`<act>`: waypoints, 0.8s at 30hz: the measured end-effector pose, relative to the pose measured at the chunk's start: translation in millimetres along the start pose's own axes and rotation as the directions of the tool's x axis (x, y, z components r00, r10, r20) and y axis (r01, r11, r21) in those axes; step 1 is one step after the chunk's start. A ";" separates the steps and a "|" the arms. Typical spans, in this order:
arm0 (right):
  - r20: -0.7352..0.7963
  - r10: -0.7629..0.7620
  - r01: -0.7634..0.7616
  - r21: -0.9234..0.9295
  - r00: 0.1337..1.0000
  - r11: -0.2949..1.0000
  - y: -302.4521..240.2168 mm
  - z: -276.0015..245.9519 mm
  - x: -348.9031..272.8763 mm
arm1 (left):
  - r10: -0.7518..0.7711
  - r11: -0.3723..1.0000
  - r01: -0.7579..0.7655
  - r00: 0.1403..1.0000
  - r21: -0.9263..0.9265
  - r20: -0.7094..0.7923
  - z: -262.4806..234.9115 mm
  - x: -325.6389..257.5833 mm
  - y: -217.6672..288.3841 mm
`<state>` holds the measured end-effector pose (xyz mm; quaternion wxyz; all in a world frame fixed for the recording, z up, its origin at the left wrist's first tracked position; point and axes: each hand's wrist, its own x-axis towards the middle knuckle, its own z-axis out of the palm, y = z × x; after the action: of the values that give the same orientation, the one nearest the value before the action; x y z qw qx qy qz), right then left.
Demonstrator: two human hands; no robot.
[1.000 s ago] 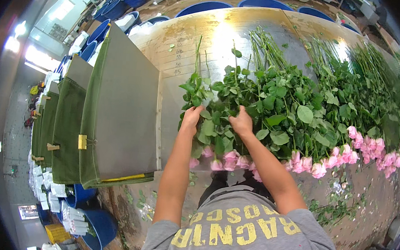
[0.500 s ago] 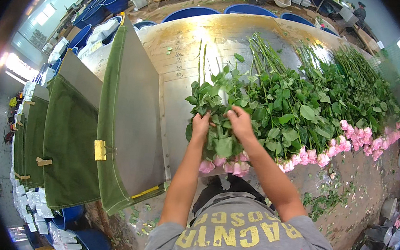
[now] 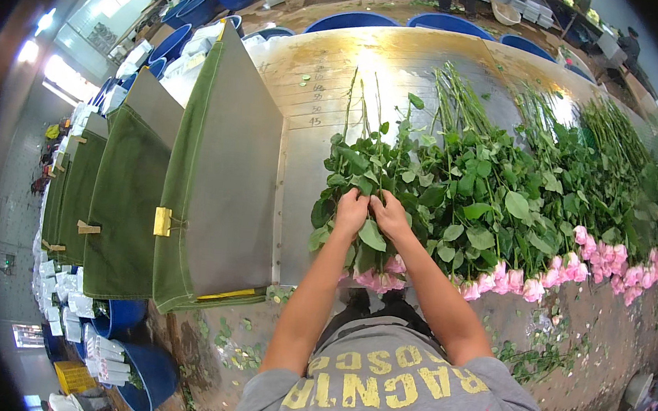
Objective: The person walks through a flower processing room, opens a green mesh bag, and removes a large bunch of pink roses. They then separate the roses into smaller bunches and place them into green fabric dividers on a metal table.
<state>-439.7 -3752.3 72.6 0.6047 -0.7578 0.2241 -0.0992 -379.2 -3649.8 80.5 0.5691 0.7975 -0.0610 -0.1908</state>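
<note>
Side by side at the table's near edge, my left hand point(image 3: 351, 212) and my right hand point(image 3: 391, 215) close around the leafy stems of a small bunch of roses point(image 3: 377, 279). Their pink heads hang toward me below my wrists, partly hidden by my forearms. The bare stem ends point away across the metal table point(image 3: 303, 145). Leaves cover some of my fingers. Directly to the right lies a thick row of more pink roses point(image 3: 493, 187), heads toward me and stems away.
Left of my hands stands an upright metal panel point(image 3: 239, 167) edged with green cloth point(image 3: 186, 156) and a yellow clip point(image 3: 163, 222). Blue tubs point(image 3: 351, 22) line the far side. Another blue tub point(image 3: 147, 377) holds white-wrapped bundles at lower left. Leaves litter the floor point(image 3: 218, 343).
My hands have drawn closer together on the bunch, with the right one lower. The whole view has shifted slightly, so the table and panels appear farther right.
</note>
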 end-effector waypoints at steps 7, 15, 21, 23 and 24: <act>0.056 0.023 -0.011 -0.206 0.998 0.978 4.6 1.5 -2.3 | 0.016 0.962 -0.004 0.999 0.273 -0.043 -5.9 1.5 -10.4; 0.072 -0.037 0.048 -0.145 0.997 0.988 -13.6 5.5 -6.3 | -0.100 0.940 0.171 0.966 -0.295 0.239 -31.4 -4.0 -1.2; 0.054 0.010 -0.013 0.057 0.998 0.998 -23.7 11.2 2.4 | -0.140 0.909 0.276 0.909 -0.314 0.393 -58.3 -1.4 23.3; 0.128 0.080 -0.128 0.432 0.989 0.892 -31.0 5.2 2.0 | -0.025 0.933 0.077 0.988 -0.352 0.149 -68.4 2.1 17.2; 0.133 0.073 -0.128 0.467 0.988 0.875 -35.5 1.7 1.7 | -0.003 0.990 -0.003 0.999 -0.142 -0.038 -75.0 6.9 12.6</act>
<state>-429.7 -3745.7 106.1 0.7876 -0.5784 0.1981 -0.0771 -343.3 -3590.0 111.5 0.6253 0.7586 -0.0364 -0.1795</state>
